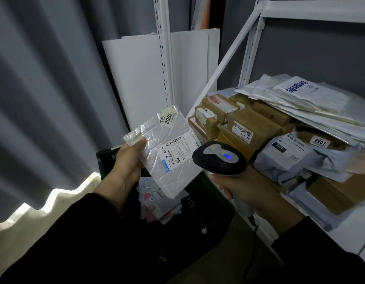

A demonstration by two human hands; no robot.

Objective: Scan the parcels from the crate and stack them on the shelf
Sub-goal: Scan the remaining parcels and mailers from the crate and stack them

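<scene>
Left hand (127, 162) is gripping a white bubble-wrap parcel (169, 154) by its left edge, thumb pressing on the front near the top corner. It's holding the parcel tilted up in the air, right above the dark crate (200, 214), with the barcode label facing the camera. There's a "7002" sticker sitting at the parcel's top corner.

Right hand (247, 187) is wrapping around the handle of a grey and black scanner (218, 158). The scanner head is sitting just beside the parcel's right edge, and a blue light is glowing on top of it. The cord is hanging down from the handle.

More small packets and slips (157, 203) are lying in the crate.

The white shelf (349, 228) on the right is carrying brown cardboard boxes (253, 121) towards the back. Grey mailer bags (284, 156) are lying in front of them, and white poly bags (300, 95) are piling on top.

A grey curtain (44, 99) is hanging on the left, and white boards (136, 78) are leaning behind the crate.
</scene>
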